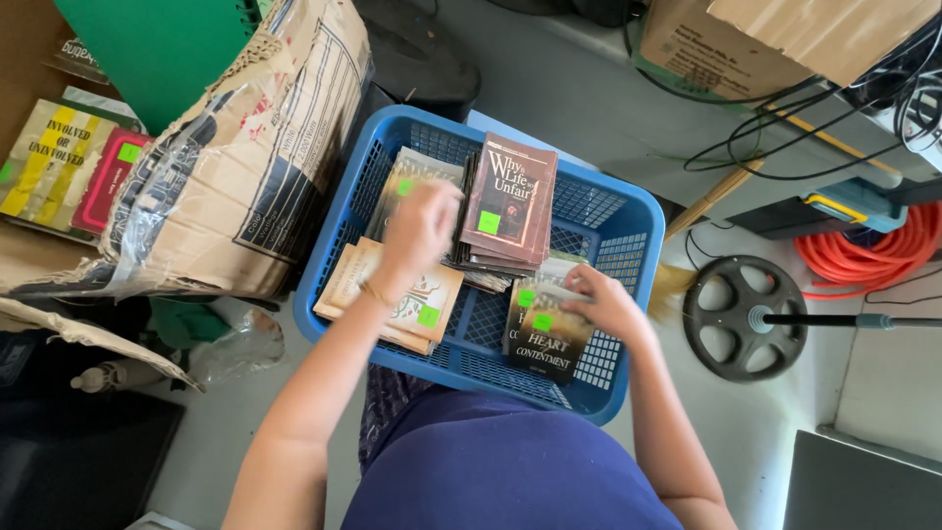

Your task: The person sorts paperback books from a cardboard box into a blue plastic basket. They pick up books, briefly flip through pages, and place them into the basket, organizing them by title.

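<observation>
Grey floor (579, 93), torn cardboard box (235, 147), orange hose (863, 255), black cables (785, 128)

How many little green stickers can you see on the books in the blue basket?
5: one on the maroon book, one on the beige book, one beside the left hand, two on the dark books by the right hand. Others may be hidden inside the blue basket.

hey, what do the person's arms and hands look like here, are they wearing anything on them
Both arms are bare up to where the frame cuts them off, with no sleeves or gloves showing. The left hand has a thin gold-coloured bracelet at the wrist. The right hand shows no jewellery; rings are too small to tell.
</observation>
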